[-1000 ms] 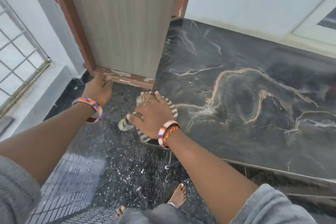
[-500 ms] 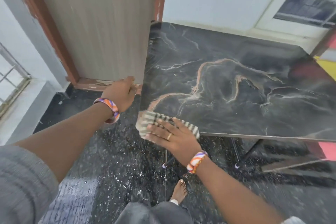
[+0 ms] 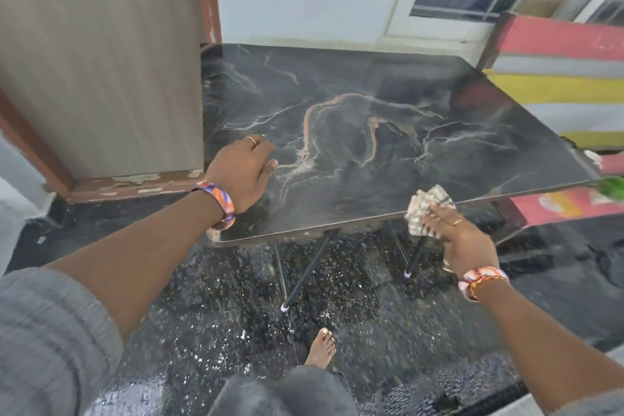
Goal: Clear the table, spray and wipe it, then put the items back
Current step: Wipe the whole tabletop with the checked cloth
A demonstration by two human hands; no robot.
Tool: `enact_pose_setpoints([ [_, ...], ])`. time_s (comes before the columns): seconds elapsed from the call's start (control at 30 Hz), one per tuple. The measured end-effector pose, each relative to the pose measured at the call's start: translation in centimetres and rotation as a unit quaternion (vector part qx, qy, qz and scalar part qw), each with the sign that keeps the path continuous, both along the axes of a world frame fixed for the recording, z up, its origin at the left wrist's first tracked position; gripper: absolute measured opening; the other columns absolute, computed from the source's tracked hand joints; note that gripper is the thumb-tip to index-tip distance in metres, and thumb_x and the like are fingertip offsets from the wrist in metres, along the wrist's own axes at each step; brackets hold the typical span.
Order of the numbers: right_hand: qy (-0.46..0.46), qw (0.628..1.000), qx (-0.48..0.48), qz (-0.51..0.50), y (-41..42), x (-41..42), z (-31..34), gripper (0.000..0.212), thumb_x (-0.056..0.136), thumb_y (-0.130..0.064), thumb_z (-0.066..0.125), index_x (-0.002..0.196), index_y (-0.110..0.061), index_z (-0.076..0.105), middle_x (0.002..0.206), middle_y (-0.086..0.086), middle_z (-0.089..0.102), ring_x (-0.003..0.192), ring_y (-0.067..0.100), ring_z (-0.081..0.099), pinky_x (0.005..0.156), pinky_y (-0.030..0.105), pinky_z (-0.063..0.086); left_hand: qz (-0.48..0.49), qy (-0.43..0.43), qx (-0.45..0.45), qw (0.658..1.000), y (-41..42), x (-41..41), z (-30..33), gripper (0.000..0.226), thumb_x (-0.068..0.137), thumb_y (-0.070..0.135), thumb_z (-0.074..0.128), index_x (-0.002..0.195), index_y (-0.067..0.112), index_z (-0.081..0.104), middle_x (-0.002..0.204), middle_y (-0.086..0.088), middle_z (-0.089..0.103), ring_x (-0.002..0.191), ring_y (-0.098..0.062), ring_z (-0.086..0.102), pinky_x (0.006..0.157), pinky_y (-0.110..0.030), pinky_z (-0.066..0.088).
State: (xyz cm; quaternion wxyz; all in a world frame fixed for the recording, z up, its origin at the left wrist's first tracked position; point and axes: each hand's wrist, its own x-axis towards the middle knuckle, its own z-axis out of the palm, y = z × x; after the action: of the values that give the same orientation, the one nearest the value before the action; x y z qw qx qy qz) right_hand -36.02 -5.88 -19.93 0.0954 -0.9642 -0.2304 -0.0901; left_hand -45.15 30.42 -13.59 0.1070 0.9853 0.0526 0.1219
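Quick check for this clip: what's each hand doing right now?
Left hand: holds nothing, resting knuckles-up on the table near its left edge, fingers curled.
Right hand: closed on the striped cloth at the table's near edge.

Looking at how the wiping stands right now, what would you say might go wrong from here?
The striped cloth in the right hand sits at the table's near edge, half past it, so a stroke could slip off. The left hand presses near the left corner of a top on thin legs, which might tip or shift. The speckled floor glistens and the foot is bare: possibly slippery.
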Motion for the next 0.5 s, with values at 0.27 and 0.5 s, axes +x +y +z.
enact_pose_setpoints([
  [0.27,-0.02,0.865,0.396,-0.308,4.7,2.2,4.3,0.048,0.086,0.003,0.05,0.129,-0.018,0.057,0.129,0.012,0.06,0.117,0.029,0.057,0.1,0.037,0.044,-0.024,0.007,-0.018,1.0,-1.5,1.3,0.9,0.047,0.091,0.029,0.033,0.124,0.002,0.052,0.129,-0.019,0.054,0.11,-0.039,0.056,0.093,-0.046,0.046],
  [0.5,0.171,0.978,-0.032,-0.112,12.9,2.3,2.4,0.049,0.097,-0.03,0.039,0.143,-0.011,0.034,0.149,0.012,0.036,0.138,0.028,0.033,0.116,0.043,0.019,0.013,0.011,-0.062,0.998,-1.2,0.8,0.2,0.044,0.094,0.023,0.043,0.134,0.004,0.042,0.135,-0.019,0.049,0.119,-0.037,0.051,0.098,-0.043,0.041],
])
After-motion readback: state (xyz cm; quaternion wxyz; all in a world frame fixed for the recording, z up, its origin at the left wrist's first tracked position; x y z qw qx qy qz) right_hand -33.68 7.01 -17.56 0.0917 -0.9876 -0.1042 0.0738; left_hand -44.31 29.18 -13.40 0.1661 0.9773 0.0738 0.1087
